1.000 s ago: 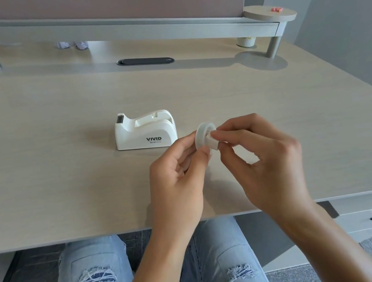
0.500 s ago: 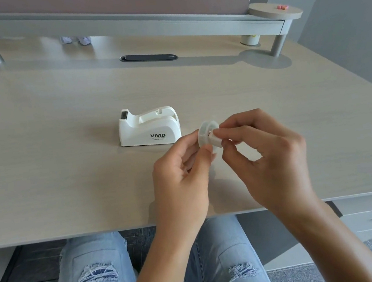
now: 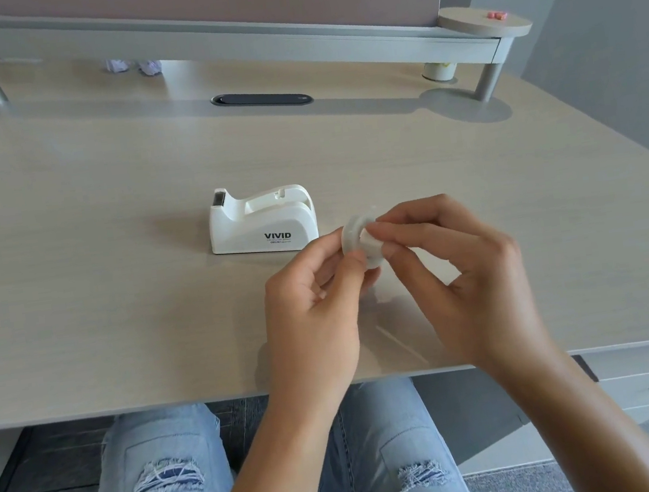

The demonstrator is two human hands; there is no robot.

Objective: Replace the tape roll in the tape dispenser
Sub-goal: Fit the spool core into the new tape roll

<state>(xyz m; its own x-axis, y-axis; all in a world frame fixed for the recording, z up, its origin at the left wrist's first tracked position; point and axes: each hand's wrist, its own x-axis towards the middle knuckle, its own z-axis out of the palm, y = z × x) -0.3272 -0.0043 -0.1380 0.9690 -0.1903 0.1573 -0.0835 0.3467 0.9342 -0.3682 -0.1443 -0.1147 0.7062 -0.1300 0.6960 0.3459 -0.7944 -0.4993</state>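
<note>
White tape roll (image 3: pixel 358 237) pinched between both hands, at 4 o'clock beside tape dispenser (image 3: pixel 262 221) | left hand (image 3: pixel 315 313) grips rim | right hand (image 3: pixel 458 269) fingertips closed on its face | advice: steady roll, align hub with the empty cradle

Both forearms reach forward, left hand (image 3: pixel 315 313) and right hand (image 3: pixel 469 280) meeting fingertip to fingertip, each grip pinched.

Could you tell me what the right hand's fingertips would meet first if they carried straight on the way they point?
The tape roll: the right hand already pinches it, facing the left hand.
</note>
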